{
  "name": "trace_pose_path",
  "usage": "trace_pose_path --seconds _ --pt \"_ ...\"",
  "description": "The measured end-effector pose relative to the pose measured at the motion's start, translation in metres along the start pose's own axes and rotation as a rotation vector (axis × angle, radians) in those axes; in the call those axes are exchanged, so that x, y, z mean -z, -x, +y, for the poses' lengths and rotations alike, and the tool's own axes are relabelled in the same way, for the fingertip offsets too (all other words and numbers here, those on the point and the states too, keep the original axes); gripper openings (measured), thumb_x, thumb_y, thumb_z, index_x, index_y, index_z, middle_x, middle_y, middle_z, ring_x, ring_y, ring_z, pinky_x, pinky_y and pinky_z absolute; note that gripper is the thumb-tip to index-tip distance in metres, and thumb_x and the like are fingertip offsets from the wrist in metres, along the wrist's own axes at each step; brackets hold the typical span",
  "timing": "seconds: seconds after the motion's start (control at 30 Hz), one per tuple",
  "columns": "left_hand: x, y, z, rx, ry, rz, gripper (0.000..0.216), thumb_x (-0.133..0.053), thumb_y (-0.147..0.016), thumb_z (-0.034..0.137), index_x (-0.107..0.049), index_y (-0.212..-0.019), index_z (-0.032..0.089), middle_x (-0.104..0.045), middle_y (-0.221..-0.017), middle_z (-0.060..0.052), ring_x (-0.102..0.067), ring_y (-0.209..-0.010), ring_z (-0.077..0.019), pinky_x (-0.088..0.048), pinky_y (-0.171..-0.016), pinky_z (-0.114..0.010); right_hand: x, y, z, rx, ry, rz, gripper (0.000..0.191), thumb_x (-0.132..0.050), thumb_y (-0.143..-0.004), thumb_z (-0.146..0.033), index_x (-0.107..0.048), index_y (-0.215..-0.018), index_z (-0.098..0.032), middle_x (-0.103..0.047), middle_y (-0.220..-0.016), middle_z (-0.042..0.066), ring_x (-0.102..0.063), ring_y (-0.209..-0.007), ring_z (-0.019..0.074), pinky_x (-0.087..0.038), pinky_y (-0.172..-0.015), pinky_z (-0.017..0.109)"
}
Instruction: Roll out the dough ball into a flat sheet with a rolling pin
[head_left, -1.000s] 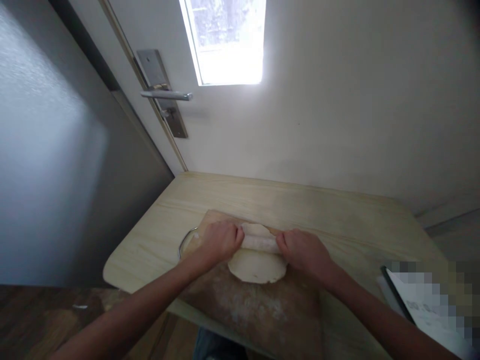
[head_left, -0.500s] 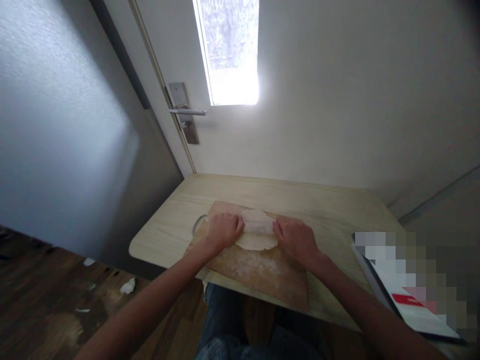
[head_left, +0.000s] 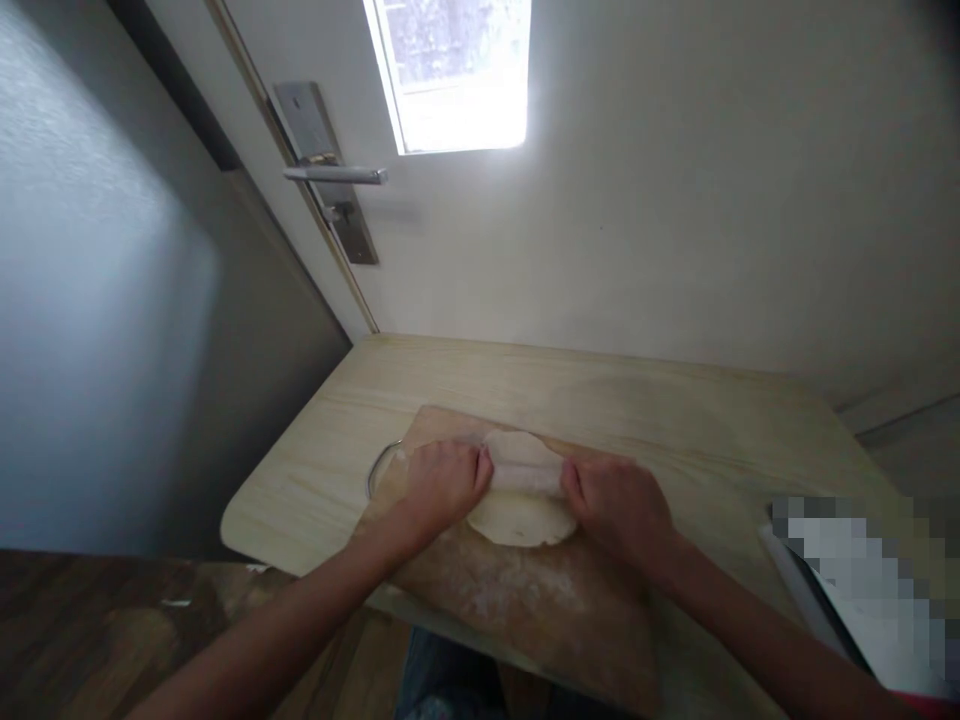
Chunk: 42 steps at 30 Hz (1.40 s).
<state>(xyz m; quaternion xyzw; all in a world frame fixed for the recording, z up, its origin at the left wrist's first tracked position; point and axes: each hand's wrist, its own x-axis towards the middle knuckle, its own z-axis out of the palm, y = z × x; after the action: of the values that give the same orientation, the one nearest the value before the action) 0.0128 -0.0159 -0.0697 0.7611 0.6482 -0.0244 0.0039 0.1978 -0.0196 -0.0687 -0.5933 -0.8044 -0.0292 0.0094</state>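
Observation:
A pale rolling pin (head_left: 528, 478) lies crosswise over a round, flat sheet of dough (head_left: 523, 522). My left hand (head_left: 448, 482) is closed around its left end, and my right hand (head_left: 621, 502) grips the right end; only the middle of the pin shows between them. Under the dough is a wooden cutting board (head_left: 555, 630), dusted with flour toward its near side. A curved metal handle (head_left: 375, 468) sticks out at the board's left edge, beside my left hand.
The board rests on a light wooden table (head_left: 600, 390) with rounded corners, pushed against a white door (head_left: 675, 220) with a lever handle (head_left: 337, 175). At the table's right lies a flat, partly blurred item (head_left: 855, 590). Scraps litter the floor (head_left: 82, 640) at left.
My view has come closer to the table, so the board and hands look larger. Both hands keep their hold on the rolling pin, which stays across the dough.

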Motion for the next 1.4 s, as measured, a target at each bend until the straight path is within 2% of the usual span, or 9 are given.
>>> trace_pose_path --seconds 0.17,0.33,0.47,0.53,0.7,0.93,1.07,1.27,1.4 --pt "0.001 -0.021 -0.004 -0.01 0.012 -0.079 0.054 -0.017 -0.081 0.037 -0.065 -0.072 0.014 -0.063 -0.068 -0.011 -0.058 -0.066 -0.0215 -0.038 -0.059 -0.032 0.01 -0.02 0.006 0.081 0.0 -0.219 0.043 -0.021 -0.082 -0.027 -0.062 -0.074 -0.018 -0.064 -0.069 0.007 -0.056 -0.06 0.0173 -0.032 -0.051 0.027" --pt "0.002 -0.037 -0.007 0.0 0.047 -0.096 0.05 -0.02 -0.079 0.035 -0.065 -0.07 0.015 -0.064 -0.07 -0.01 -0.058 -0.065 -0.0205 -0.038 -0.057 -0.029 0.006 -0.034 0.014 0.148 -0.076 -0.29 0.046 -0.018 -0.083 -0.03 -0.062 -0.08 -0.018 -0.064 -0.074 0.008 -0.057 -0.065 0.0171 -0.033 -0.052 0.025" --pt "0.001 -0.045 -0.008 0.038 0.048 -0.078 0.046 -0.024 -0.077 0.034 -0.065 -0.073 0.014 -0.064 -0.071 -0.01 -0.058 -0.065 -0.0203 -0.038 -0.055 -0.029 0.002 -0.041 0.015 0.05 -0.158 -0.348 0.053 -0.015 -0.082 -0.037 -0.063 -0.077 -0.016 -0.064 -0.072 0.01 -0.058 -0.064 0.0181 -0.033 -0.05 0.025" --pt "0.001 -0.047 -0.008 0.075 0.049 -0.065 0.044 -0.026 -0.076 0.035 -0.065 -0.075 0.014 -0.064 -0.073 -0.011 -0.058 -0.065 -0.0202 -0.038 -0.055 -0.028 0.002 -0.04 0.013 -0.009 -0.177 -0.331 0.055 -0.015 -0.082 -0.038 -0.064 -0.072 -0.015 -0.064 -0.071 0.011 -0.058 -0.062 0.0184 -0.033 -0.049 0.025" --pt "-0.002 -0.037 -0.007 0.114 0.064 0.008 0.046 -0.024 -0.078 0.036 -0.064 -0.078 0.014 -0.064 -0.077 -0.012 -0.058 -0.07 -0.0213 -0.039 -0.058 -0.029 0.005 -0.025 0.006 -0.097 -0.098 -0.151 0.049 -0.019 -0.08 -0.036 -0.063 -0.073 -0.016 -0.064 -0.077 0.01 -0.058 -0.067 0.0206 -0.033 -0.052 0.027" --pt "-0.001 -0.01 -0.004 0.075 0.069 0.078 0.04 -0.022 -0.081 0.03 -0.058 -0.082 0.016 -0.061 -0.078 -0.008 -0.056 -0.07 -0.0197 -0.04 -0.06 -0.03 0.008 0.0 0.0 -0.108 -0.088 -0.067 0.042 -0.019 -0.082 -0.031 -0.059 -0.078 -0.018 -0.062 -0.077 0.007 -0.056 -0.067 0.0174 -0.031 -0.053 0.026" --pt "-0.001 -0.004 -0.009 0.003 0.052 0.137 0.035 -0.022 -0.082 0.025 -0.052 -0.093 0.011 -0.056 -0.093 -0.012 -0.051 -0.087 -0.0217 -0.038 -0.073 -0.033 0.007 0.004 0.004 -0.103 -0.091 -0.044 0.036 -0.02 -0.083 -0.029 -0.054 -0.085 -0.017 -0.06 -0.077 0.006 -0.054 -0.067 0.0154 -0.031 -0.055 0.025" --pt "-0.002 -0.023 -0.027 -0.188 0.051 0.039 0.029 -0.03 -0.078 0.019 -0.05 -0.096 0.009 -0.055 -0.095 -0.012 -0.048 -0.091 -0.0194 -0.035 -0.081 -0.031 0.005 -0.005 0.01 -0.081 -0.077 -0.042 0.028 -0.029 -0.08 -0.025 -0.052 -0.089 -0.013 -0.053 -0.095 0.012 -0.047 -0.089 0.0188 -0.033 -0.067 0.026" --pt "-0.003 -0.024 -0.026 -0.248 0.07 0.007 0.033 -0.027 -0.079 0.017 -0.046 -0.104 0.009 -0.052 -0.106 -0.011 -0.043 -0.102 -0.018 -0.03 -0.089 -0.03 0.004 -0.003 0.006 -0.086 -0.053 -0.017 0.033 -0.024 -0.082 -0.027 -0.052 -0.093 -0.013 -0.052 -0.095 0.012 -0.046 -0.089 0.0203 -0.033 -0.069 0.03"
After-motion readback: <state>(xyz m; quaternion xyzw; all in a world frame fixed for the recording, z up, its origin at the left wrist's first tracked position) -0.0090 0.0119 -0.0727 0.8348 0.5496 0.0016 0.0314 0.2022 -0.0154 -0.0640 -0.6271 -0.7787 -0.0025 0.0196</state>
